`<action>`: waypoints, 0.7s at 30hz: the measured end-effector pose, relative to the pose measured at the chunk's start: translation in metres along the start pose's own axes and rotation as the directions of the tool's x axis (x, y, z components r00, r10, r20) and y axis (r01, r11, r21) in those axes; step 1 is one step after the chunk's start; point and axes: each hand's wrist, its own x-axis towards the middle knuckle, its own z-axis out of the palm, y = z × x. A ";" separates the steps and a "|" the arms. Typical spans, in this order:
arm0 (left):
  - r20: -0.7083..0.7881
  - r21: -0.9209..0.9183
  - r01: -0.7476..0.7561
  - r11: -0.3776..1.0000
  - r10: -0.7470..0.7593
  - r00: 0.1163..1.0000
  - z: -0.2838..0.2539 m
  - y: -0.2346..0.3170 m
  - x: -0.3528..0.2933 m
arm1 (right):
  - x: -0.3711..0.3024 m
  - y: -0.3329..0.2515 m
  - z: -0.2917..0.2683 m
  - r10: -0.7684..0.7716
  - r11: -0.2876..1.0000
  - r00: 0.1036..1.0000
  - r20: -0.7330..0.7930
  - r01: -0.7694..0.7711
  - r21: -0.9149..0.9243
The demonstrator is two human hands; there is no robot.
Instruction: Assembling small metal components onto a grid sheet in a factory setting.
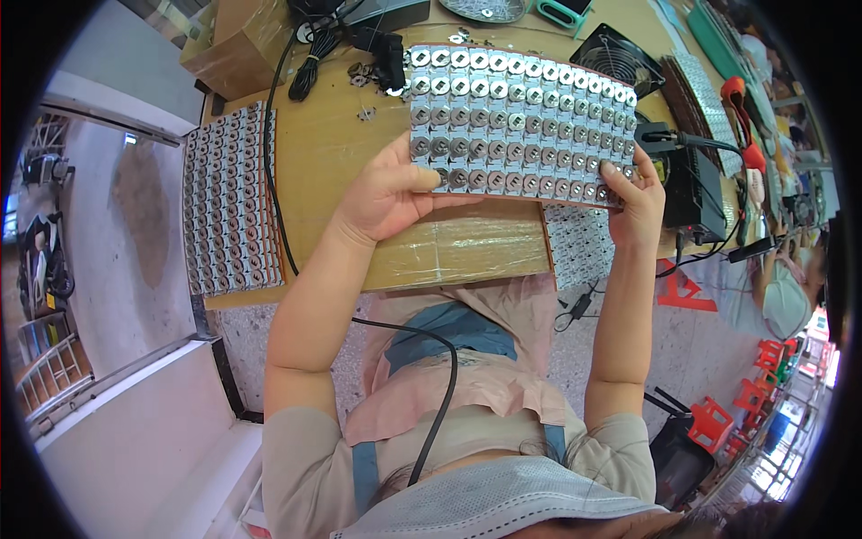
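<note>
Both my hands hold up a rectangular board [503,197] with a thin reddish-brown edge, above the table's near side. Rows of small silver metal parts with round, slotted centres [516,119] cover its upper face. My left hand [392,190] grips the lower left corner, thumb on top and fingers beneath. At the lower right corner, my right hand [639,199] has its thumb over the parts and its other fingers round the side edge. The board hides part of the table behind it.
A similar filled board [232,198] lies at the table's left end; another panel of parts [579,238] shows at the right. Behind are a cardboard box [241,45], black cables [310,76], loose parts [364,76] and a black fan [620,61]. A black box [693,198] stands right.
</note>
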 end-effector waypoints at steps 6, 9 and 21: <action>-0.058 0.091 -0.032 0.995 0.037 0.998 0.006 -0.005 0.002 | 0.000 0.001 -0.006 0.008 1.000 1.000 -0.008 -0.008 -0.004; -0.064 0.101 -0.041 0.994 0.048 0.997 0.003 -0.003 0.002 | -0.002 0.002 -0.003 -0.025 1.000 1.000 -0.017 0.025 0.014; -0.097 -0.003 -0.142 0.990 0.141 0.985 -0.002 -0.010 0.009 | -0.009 0.015 0.036 -0.086 0.977 0.991 -0.098 0.104 0.187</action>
